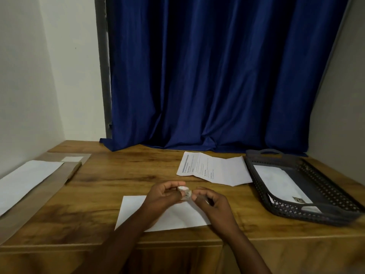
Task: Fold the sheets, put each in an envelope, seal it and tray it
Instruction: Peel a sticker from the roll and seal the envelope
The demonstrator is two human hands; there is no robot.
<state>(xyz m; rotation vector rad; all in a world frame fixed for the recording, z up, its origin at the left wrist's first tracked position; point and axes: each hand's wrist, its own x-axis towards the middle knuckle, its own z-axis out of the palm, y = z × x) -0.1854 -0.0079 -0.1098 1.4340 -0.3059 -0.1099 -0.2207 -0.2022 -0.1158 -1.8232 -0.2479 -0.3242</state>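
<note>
- My left hand [166, 194] holds a small roll [184, 191], which I take to be sealing tape or stickers, in its fingertips above the envelope [138, 210].
- My right hand [212, 202] pinches at the roll's loose end with thumb and forefinger; whether a strip is already free is too small to tell.
- The white envelope lies flat at the near edge of the table [118, 175], right under both hands, so I judge this is the sealing step.
- To do it well, I should pull off only a short piece, keep it from curling onto itself, and lay it across the flap's edge, then press from the middle outward.
- A printed sheet [213, 169], creased into thirds, waits farther back and to the right, between me and the curtain [217, 76].
- The dark tray [256, 171] sits at the right with one sealed envelope [280, 180] already inside; this one should land flat on top of it.
- More blank envelopes [29, 177] lie at the far left.
</note>
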